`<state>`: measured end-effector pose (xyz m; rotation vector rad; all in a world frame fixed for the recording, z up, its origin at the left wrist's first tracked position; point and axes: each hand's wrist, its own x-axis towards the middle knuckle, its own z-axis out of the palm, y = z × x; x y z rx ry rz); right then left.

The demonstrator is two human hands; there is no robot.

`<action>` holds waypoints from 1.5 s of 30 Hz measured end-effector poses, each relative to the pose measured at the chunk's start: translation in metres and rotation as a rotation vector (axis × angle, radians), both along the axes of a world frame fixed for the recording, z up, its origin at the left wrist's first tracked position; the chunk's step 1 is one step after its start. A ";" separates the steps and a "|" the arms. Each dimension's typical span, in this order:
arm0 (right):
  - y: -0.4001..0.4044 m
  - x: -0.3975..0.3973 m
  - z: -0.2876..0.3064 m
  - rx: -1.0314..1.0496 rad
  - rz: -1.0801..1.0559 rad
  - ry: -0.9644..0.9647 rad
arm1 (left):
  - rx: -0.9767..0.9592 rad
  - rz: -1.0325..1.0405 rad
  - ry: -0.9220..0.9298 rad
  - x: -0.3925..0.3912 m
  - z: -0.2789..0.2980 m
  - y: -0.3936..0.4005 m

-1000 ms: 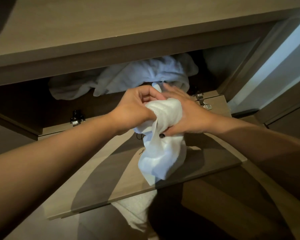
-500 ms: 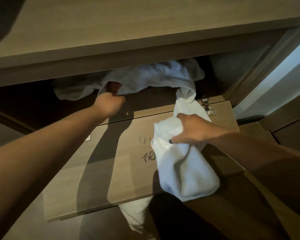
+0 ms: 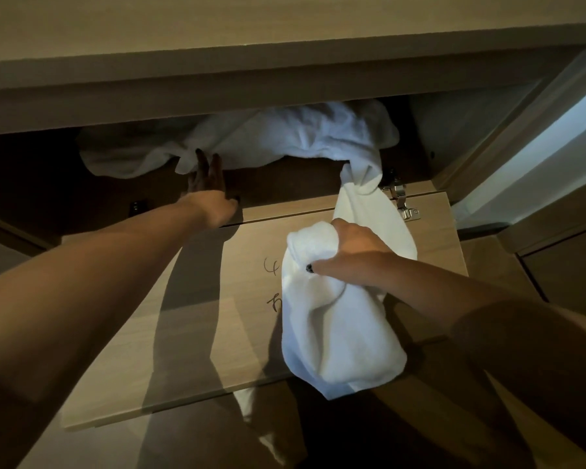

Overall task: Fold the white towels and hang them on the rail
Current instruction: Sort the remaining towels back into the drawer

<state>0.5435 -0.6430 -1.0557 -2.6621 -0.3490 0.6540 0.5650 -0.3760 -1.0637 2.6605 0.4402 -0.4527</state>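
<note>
The white towel (image 3: 339, 319) runs as one long rope from about 5 o'clock, where its bunched lower end hangs over the lowered cabinet door (image 3: 190, 333), up toward 12 o'clock into the dark compartment, where the rest lies crumpled. The right hand (image 3: 349, 245) has fingers and thumb curled tight round the bunch at mid-length. The left hand (image 3: 207, 184), fingers straight and gripping nothing, reaches into the compartment at 11 o'clock, its fingertips touching the crumpled edge, so it looks nearer for freeing that far end.
</note>
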 end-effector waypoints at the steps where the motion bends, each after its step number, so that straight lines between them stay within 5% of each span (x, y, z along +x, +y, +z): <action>1: 0.000 -0.002 -0.001 -0.005 0.013 0.008 | 0.011 0.015 -0.004 0.002 -0.004 0.000; 5: -0.007 -0.016 -0.002 0.002 0.075 0.008 | 0.076 0.120 -0.121 0.016 -0.005 0.006; 10: -0.012 -0.043 0.000 0.129 0.279 -0.217 | 0.101 0.066 -0.238 -0.008 -0.001 -0.011; 14: -0.007 -0.034 0.007 0.246 0.191 -0.206 | -0.066 -0.166 -0.646 -0.052 0.007 -0.038; 18: -0.011 -0.012 0.012 0.314 0.049 -0.231 | -0.429 -0.234 -0.677 -0.083 0.022 -0.063; 22: -0.019 -0.004 0.019 0.352 0.080 -0.257 | -0.527 -0.178 -0.719 -0.095 0.034 -0.083; 29: -0.025 -0.035 0.017 0.094 0.481 -0.318 | -0.736 0.055 -0.558 -0.083 0.029 -0.091; 37: -0.027 -0.051 0.038 0.114 0.936 -0.540 | -0.501 0.529 -0.506 -0.046 0.019 -0.057; 41: -0.013 -0.072 0.041 0.155 1.109 -0.632 | -0.601 0.882 -0.122 -0.038 0.027 -0.051; 45: -0.014 -0.068 0.046 0.137 1.159 -0.670 | -0.801 0.807 -0.013 -0.039 0.032 -0.055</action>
